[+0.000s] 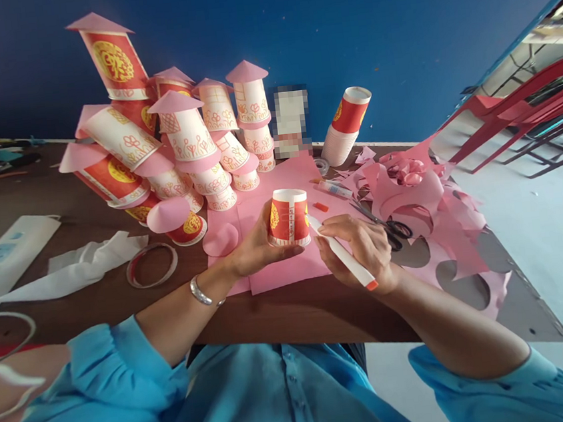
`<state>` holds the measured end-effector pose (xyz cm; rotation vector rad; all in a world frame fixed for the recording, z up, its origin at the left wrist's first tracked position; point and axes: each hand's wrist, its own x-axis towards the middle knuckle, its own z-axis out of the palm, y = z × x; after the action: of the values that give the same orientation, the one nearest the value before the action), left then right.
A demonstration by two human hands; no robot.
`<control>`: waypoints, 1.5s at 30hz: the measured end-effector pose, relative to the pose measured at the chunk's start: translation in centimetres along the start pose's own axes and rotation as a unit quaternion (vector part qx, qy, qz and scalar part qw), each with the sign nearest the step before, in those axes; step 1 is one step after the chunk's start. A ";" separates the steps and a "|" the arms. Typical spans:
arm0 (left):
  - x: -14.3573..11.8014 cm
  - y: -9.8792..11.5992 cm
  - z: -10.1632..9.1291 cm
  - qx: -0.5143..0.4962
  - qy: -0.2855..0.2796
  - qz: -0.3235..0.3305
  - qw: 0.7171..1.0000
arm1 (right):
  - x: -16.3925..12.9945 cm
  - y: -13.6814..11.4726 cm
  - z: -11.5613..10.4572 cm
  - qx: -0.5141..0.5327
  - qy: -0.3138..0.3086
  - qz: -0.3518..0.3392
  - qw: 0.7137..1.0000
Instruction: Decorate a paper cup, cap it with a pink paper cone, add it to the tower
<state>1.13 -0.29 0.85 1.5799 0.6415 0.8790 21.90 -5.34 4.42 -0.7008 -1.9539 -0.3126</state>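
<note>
My left hand [252, 247] grips an upside-down red and white paper cup [289, 217] over pink paper sheets [287, 267] on the brown table [282, 315]. My right hand [360, 246] holds a white marker with an orange end [342, 253], its tip touching the cup's side, where orange lines are drawn. An orange marker cap [320, 207] lies on the pink paper just behind the marker.
Behind stands a pile of decorated cups with pink cone lids [178, 141]. A stack of plain cups [346, 127] sits at the back. Black scissors [388, 226] lie among pink paper scraps [426, 202] at right. A tape ring [152, 265] and white power strip [8, 250] lie left.
</note>
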 end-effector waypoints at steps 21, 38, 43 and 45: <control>-0.2 -0.9 0.1 0.058 0.009 0.010 0.998 | -0.1 0.1 0.3 -0.012 -0.031 -0.005 0.999; -0.1 -0.4 0.1 0.052 0.028 -0.008 0.998 | -0.2 -0.4 0.4 0.004 -0.057 0.012 0.998; 0.0 -0.5 0.1 0.046 0.026 0.007 0.999 | -0.2 -0.5 0.5 0.011 -0.058 0.009 0.998; 0.0 -0.4 0.1 0.037 0.023 0.012 0.999 | -0.1 -0.5 0.5 0.013 -0.060 0.012 0.998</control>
<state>1.27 -0.26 0.41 1.6415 0.6960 0.9218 21.29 -5.55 4.11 -0.7406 -2.0573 -0.2345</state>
